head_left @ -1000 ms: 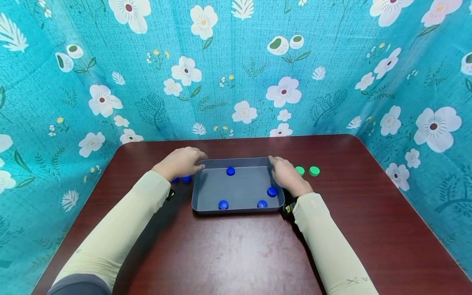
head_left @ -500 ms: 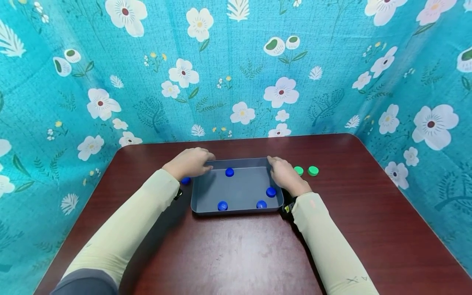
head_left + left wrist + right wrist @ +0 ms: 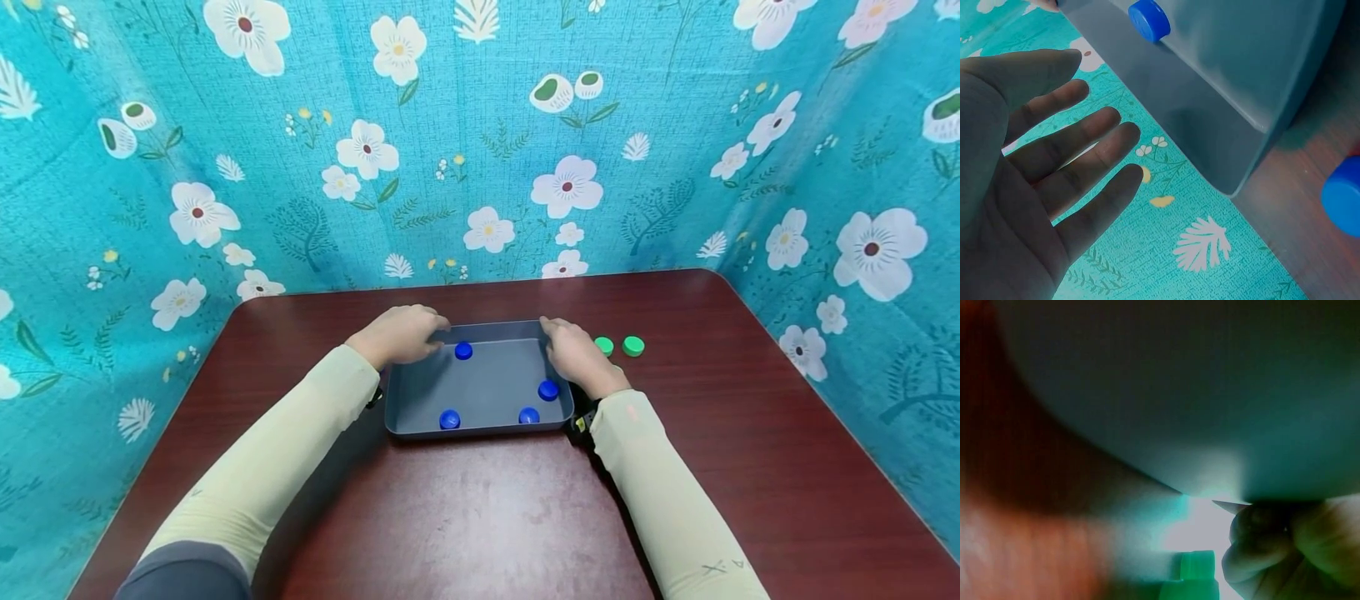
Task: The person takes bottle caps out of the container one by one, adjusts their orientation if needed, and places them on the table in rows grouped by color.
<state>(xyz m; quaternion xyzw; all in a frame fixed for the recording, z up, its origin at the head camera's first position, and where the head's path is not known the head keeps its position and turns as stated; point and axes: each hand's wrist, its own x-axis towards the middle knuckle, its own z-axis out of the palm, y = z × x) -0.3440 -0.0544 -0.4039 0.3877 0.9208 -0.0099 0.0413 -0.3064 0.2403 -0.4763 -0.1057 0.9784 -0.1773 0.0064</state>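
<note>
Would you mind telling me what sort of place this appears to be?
Probably an indoor tabletop workspace, perhaps screened off for handling small items. A floral turquoise cloth hangs around a reddish-brown table, which bears a shallow grey tray with four blue caps inside.

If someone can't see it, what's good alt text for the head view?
A person's right hand touches the right side of a gray tray holding four blue caps, while the left hand, holding nothing, is by its far left corner. Two green caps lie right of the tray on a dark red table before a flowered turquoise cloth.
</note>
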